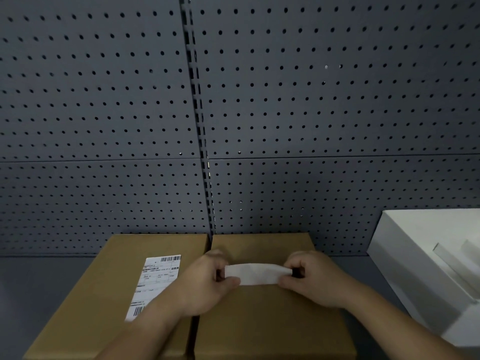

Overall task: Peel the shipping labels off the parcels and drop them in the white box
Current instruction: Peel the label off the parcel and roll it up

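Two bare hands hold a peeled label stretched between them above the right parcel, one of two brown cardboard parcels lying side by side on a grey shelf. The left hand pinches the label's left end between thumb and curled fingers; the right hand pinches the right end the same way. The strip shows its blank white side to the camera and bows slightly upward in the middle. Whether its lower edge touches the cardboard beneath cannot be told.

Directly below the grip, the right parcel's top shows only bare cardboard. To the left of the grip, the left parcel carries its own label, flat on the lid, with barcodes at its far and near ends and lines of print too small to read. The left forearm crosses over that label's near corner. The two parcels sit just beside each other, a narrow dark seam between them.

To the right of the grip and well apart from it stands the white box, open at the top, partly cut off by the frame's edge. Pale strips lie inside it, though what they are cannot be made out.

Behind the hands rises a dark grey pegboard, its panels split by a vertical slotted rail.
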A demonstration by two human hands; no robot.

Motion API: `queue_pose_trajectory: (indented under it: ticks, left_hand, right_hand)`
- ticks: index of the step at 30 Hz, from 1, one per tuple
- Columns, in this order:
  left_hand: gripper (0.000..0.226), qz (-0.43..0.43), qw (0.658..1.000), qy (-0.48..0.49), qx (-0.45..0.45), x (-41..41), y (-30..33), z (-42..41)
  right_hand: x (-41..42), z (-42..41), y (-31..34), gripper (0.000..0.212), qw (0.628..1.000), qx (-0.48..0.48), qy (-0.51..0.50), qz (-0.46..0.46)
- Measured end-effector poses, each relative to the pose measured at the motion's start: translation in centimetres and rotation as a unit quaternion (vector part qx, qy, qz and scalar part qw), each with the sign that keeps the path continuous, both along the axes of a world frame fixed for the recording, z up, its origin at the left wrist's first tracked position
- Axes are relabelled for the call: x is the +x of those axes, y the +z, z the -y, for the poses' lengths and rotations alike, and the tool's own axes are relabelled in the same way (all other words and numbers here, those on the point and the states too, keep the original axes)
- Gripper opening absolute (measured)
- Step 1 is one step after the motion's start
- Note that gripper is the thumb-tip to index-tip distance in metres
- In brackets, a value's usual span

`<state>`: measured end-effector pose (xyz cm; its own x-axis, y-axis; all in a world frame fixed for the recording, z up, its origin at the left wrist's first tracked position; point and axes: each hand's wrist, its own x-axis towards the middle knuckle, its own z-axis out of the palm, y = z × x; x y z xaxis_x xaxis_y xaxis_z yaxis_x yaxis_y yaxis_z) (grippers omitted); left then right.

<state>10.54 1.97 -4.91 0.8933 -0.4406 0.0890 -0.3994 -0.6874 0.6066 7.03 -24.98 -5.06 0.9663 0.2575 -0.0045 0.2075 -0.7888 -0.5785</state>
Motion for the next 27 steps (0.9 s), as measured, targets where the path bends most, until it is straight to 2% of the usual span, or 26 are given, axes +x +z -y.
queue_pose_trajectory:
  ticks: [5,8,13,17,20,23,27]
  left_hand:
    - [0.019,-0.011,0.999,-0.026,-0.016,-0.4,0.6,-0.2]
    - [0.024,-0.03,0.999,-0.031,-0.017,-0.2,0.6,-0.3]
    - [0.024,0.01,1.0,0.001,0.004,-0.2,0.3,0.1]
    - [0.018,-0.013,1.0,0.018,0.007,-0.4,0.4,0.5]
    - [0.025,-0.021,0.999,0.034,0.017,-0.3,0.6,0.6]
    - [0.034,-0.023,0.998,0.045,0.024,-0.4,0.7,0.8]
    - [0.032,-0.039,0.998,0.045,0.01,-0.4,0.8,0.5]
  right_hand:
    - [0.0,-0.2,-0.2,0.025,1.0,-0.006,-0.01,0.001]
    - [0.1,-0.1,-0.3,0.025,1.0,0.005,-0.018,-0.002]
    - [-0.1,-0.3,-0.3,0.019,1.0,0.001,-0.017,-0.005]
    - [-0.2,-0.2,0.0,0.02,1.0,0.007,-0.001,-0.007]
    - [-0.3,-0.1,-0.1,0.015,1.0,0.017,-0.003,-0.002]
    - [-0.2,-0.3,-0.3,0.022,1.0,0.019,-0.013,0.016]
    - [0.0,-0.3,-0.4,0.022,0.999,0.013,-0.024,0.02]
